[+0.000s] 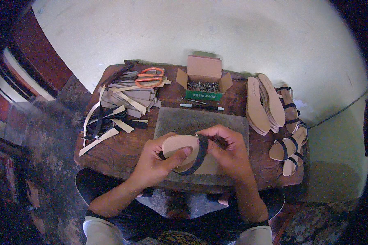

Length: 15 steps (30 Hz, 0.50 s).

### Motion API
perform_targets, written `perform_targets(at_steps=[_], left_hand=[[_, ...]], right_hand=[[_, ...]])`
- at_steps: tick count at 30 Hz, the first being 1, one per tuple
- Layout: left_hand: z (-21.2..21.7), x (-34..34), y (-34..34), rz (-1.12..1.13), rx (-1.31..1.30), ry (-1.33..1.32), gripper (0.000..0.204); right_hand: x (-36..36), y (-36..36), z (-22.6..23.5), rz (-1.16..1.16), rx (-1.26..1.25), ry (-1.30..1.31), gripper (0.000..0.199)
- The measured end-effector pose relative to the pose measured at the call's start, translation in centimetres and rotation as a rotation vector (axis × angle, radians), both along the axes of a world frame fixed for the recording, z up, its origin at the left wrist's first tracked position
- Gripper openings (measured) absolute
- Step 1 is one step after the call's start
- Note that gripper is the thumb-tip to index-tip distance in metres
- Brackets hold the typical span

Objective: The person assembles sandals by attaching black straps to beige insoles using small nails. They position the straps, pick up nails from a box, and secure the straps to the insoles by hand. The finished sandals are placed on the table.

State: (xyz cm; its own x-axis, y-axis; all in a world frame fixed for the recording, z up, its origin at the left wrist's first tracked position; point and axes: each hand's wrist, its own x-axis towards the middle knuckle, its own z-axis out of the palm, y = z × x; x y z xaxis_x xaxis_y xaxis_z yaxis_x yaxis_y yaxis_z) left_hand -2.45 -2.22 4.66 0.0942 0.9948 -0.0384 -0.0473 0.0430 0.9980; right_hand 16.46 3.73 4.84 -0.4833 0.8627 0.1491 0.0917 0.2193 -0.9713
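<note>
Over the front of the grey mat (176, 118), my left hand (155, 163) grips a tan sandal sole (174, 143), its thumb pressed on the upper face. A black strap (200, 154) loops across the sole. My right hand (230, 149) pinches the strap's upper end against the sole's far edge between thumb and fingers. The right hand's curled fingers partly hide that join.
Strap pieces (126, 102) and orange-handled scissors (150, 77) lie at left. An open box of small nails (202, 87) stands at the back, a pen (202, 107) before it. Stacked soles (257, 104) and strapped sandals (285, 149) fill the right side.
</note>
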Motion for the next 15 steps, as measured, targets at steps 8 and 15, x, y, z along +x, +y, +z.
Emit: perform_targets(at_steps=[8,15], left_hand=[[-0.3,0.0,0.3,0.087,-0.074,-0.156,0.020],[-3.0,-0.4,3.1,0.127,-0.116,-0.240,0.022]], right_hand=[[-0.1,0.4,0.5,-0.075,0.311,-0.104,0.027],[2.1,1.7,0.5,-0.227,0.231,-0.229,0.019]])
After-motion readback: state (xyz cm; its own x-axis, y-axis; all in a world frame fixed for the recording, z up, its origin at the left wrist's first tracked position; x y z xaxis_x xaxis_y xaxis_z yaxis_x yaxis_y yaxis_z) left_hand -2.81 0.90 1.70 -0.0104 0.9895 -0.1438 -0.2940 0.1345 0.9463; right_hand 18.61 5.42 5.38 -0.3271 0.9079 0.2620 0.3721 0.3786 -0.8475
